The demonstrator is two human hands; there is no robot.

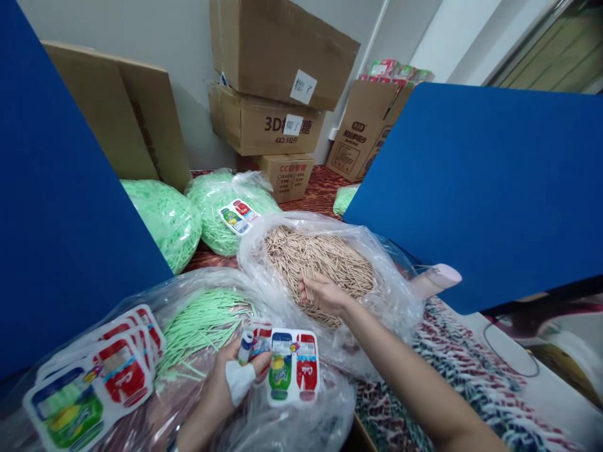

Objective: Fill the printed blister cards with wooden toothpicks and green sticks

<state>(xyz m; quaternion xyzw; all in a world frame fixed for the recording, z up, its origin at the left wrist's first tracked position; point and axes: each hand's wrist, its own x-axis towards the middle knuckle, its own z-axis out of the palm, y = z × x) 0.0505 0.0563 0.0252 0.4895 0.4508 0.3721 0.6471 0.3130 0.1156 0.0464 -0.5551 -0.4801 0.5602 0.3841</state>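
Note:
My left hand [219,376] is closed around a printed candy card [294,367] with a green lemon bottle and a red cola bottle on it. A small rolled or folded printed piece [252,342] shows between its fingers, and something white [239,378] wraps the thumb side. My right hand [325,294] reaches into a clear plastic bag [400,307] of thin brown sticks [339,254], its fingers closed on several of them. Left of my left hand lies a pile of similar cards [94,376]. Pale green thin sticks [207,320] lie spread on plastic behind it.
Tied clear bags of green sticks [211,188] stand behind, one with a printed card [239,216] on top. Cardboard boxes [277,122] are stacked at the wall. Blue boards [490,188] flank both sides. A pale pink cylinder [438,279] lies right of the brown sticks.

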